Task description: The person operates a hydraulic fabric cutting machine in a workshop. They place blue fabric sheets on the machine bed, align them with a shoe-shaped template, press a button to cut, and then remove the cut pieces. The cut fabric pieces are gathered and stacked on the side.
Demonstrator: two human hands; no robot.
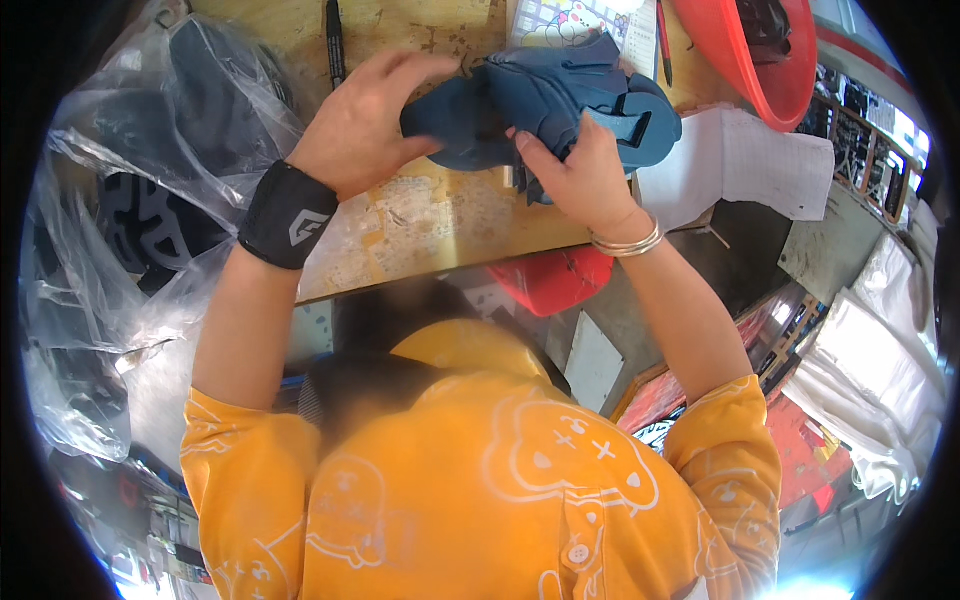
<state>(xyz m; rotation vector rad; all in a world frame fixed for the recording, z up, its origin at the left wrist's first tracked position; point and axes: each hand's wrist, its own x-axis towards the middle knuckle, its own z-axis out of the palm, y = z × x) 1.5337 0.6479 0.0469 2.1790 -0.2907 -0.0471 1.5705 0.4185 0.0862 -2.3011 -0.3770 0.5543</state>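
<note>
Over the far part of the worktable is a bundle of dark blue, soft-looking pieces (545, 95), folded and layered. Its right end is rounded with a rectangular slot; what it belongs to I cannot tell. My right hand (590, 175), with gold-coloured bangles at the wrist, pinches the bundle's near side between thumb and fingers. My left hand (365, 125), wearing a black wristband (288, 215), is at the rounded left end. Its fingers and thumb are spread apart, with the thumb tip against or just beside the blue material.
A worn yellow wooden table (400, 225) holds a black marker (335, 45), a printed cartoon sheet (580, 22), a red pen (664, 45) and an open paper notebook (745, 160). A red basin (745, 60) stands far right. Clear plastic bags (190, 130) with dark pieces crowd the left.
</note>
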